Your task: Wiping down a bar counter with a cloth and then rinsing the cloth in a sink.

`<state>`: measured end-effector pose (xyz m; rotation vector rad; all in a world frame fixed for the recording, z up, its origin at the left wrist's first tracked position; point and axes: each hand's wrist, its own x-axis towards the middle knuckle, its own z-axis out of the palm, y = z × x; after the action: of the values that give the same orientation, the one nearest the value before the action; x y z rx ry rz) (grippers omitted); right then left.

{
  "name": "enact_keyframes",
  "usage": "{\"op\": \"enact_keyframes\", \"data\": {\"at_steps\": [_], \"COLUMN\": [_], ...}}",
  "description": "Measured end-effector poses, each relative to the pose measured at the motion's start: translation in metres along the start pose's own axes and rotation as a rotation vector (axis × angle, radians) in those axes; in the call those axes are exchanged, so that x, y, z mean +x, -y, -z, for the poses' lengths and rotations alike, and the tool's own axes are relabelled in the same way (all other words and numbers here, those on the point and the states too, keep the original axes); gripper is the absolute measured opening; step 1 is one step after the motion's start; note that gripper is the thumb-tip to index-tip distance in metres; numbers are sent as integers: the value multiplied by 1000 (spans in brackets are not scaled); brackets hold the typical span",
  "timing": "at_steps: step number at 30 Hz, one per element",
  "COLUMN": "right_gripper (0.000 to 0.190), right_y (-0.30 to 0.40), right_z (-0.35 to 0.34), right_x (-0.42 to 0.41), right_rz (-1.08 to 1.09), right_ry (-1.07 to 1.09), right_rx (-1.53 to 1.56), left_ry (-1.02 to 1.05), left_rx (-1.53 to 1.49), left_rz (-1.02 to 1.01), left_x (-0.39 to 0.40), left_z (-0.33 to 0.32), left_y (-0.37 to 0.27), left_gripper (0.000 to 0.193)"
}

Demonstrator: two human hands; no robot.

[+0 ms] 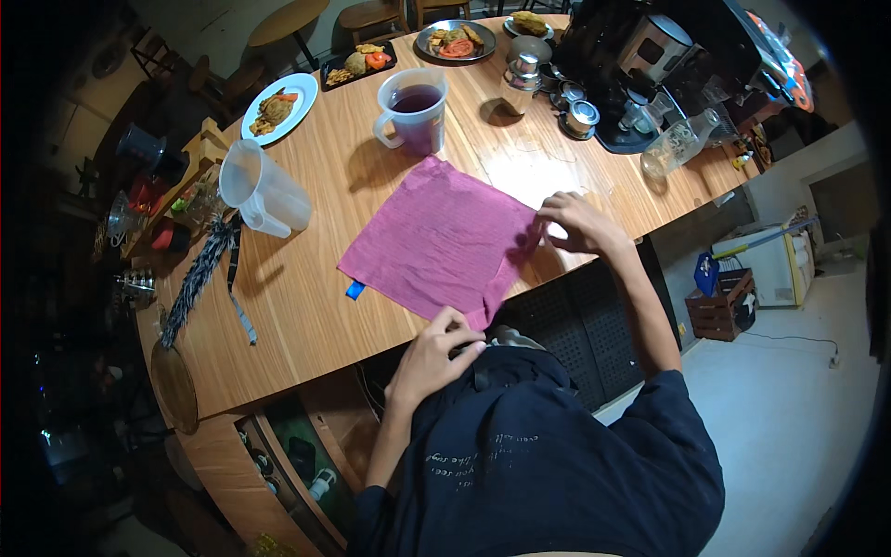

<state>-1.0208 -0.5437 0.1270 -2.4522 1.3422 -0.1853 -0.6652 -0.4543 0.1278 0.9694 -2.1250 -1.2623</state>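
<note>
A pink cloth [438, 237] lies spread on the wooden table [313, 313], its near edge reaching past the table's front edge. My left hand [438, 355] pinches the near corner of the cloth between thumb and fingers. At the cloth's right corner, my right hand [578, 223] has its fingertips closed on the fabric. A small blue tag [355, 289] sticks out at the left corner. Just beyond the far corner stands a clear plastic jug of dark purple liquid [418, 115]. An empty translucent plastic jug [268, 191] stands to the left.
Plates of food [280, 108] line the far edge. At the right are a metal-topped glass jar [521, 87], a black coffee machine [626, 63] and a glass bottle [679, 146]. A fluffy grey strap [198, 278] lies at the left, near a wooden rack [177, 188].
</note>
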Motion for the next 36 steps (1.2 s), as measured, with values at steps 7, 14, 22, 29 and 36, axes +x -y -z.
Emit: {"op": "enact_keyframes", "data": {"at_steps": [7,14,22,29,36], "right_gripper": [45,65,62,61,61], "right_y": [21,46,39,45,43], "right_z": [-62,-145,-154,-157,-151], "right_x": [16,60,56,56,55], "right_rz": [14,-45,-43,-34,-37], "right_ry": [-296,-379,-392,-436,-432], "right_rx": [125,-147,-39,-8,12], "left_ry": [-288,-248,-162,-150,-148], "left_rx": [279,875,970,973,999], "left_rz": [-8,126,239,248,223], "left_x": [55,89,91,88,92], "left_z": [-19,-35,-45,-45,-44], "left_y": [30,90,91,83,85], "left_gripper": [29,74,76,75,75]}}
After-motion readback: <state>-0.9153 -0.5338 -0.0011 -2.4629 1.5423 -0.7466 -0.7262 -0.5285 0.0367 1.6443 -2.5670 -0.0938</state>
